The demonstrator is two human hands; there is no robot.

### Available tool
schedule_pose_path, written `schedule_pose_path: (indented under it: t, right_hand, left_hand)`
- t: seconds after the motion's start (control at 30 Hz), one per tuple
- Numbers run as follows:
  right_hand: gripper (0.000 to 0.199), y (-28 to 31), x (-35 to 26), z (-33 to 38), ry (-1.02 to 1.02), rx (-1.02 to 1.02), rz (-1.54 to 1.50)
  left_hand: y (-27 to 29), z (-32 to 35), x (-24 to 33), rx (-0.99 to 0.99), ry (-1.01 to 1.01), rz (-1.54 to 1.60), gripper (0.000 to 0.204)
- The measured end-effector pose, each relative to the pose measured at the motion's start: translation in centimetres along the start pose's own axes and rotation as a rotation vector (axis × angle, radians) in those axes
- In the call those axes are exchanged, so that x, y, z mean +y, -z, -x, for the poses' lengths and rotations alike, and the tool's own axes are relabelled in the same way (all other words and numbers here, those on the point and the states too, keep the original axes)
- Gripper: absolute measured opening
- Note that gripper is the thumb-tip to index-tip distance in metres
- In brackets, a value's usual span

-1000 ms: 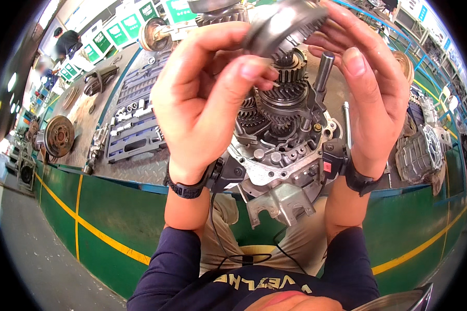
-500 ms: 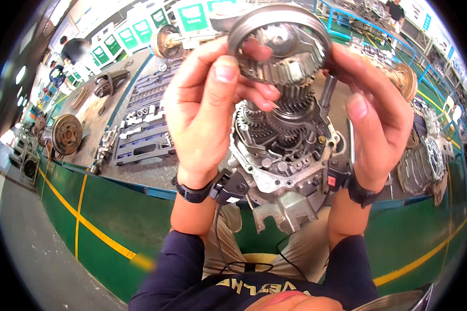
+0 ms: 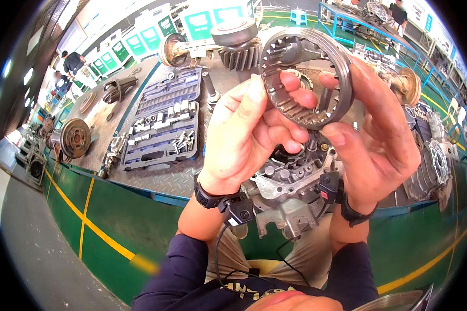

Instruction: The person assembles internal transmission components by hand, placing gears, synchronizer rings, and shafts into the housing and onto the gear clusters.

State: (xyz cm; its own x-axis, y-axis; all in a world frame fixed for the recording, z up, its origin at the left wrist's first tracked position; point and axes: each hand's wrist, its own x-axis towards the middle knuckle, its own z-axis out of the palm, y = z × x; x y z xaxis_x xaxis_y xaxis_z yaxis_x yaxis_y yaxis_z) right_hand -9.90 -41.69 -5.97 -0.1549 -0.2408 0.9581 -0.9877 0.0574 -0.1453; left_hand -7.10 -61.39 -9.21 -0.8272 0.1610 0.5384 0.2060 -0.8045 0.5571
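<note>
**Splined ring held up in both hands above the open gearbox**

Fingers (image 3: 290,98) of the left hand (image 3: 249,135) reach through the bore of the steel ring (image 3: 306,78) and press its inner teeth; the thumb lies along the near rim. The right hand (image 3: 379,140) grips the opposite rim, thumb on the lower edge, index finger over the top. Both hands are closed on the ring, which is raised in front of the camera, well above the gearbox housing (image 3: 290,181).

Handling, as a judgement: solid metal, rigid, heavy for its size. Internal splines look sharp-edged, and a dull sheen suggests an oil film, so likely slippery. The smooth outer band and flat rim faces are the safer holds, not the teeth.

Beyond the hands: a helical gear (image 3: 241,52) on a shaft and an open socket set tray (image 3: 163,124) lie on the chequer-plate surface (image 3: 155,179).

Hard to make out: most of the housing interior is hidden behind the palms. The ring's far rim face is out of sight. The fisheye bends edges near the frame.
</note>
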Motion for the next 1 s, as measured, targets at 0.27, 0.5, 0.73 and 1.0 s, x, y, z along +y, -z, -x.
schedule_pose_path:
  t: [0.27, 0.5, 0.73, 1.0]
  right_hand:
    - [0.073, 0.5, 0.2, 0.3, -0.208, 0.03, -0.158]
    - [0.102, -1.1, 1.8, 0.1, -0.22, 0.097, -0.417]
    - [0.109, -1.4, 0.8, -0.3, -0.351, 0.161, -0.561]
    - [0.112, -2.0, 0.3, -0.4, -0.437, 0.2, -0.676]
  left_hand:
    - [-0.8, 0.0, -0.7, -0.095, 0.038, -0.1, 0.047]
    - [-1.2, 0.6, -0.2, -0.106, 0.115, -0.172, 0.049]
    - [-2.5, 1.0, -0.8, -0.074, 0.149, -0.153, 0.052]
    - [-2.7, 1.4, -0.9, -0.054, 0.185, -0.121, 0.053]
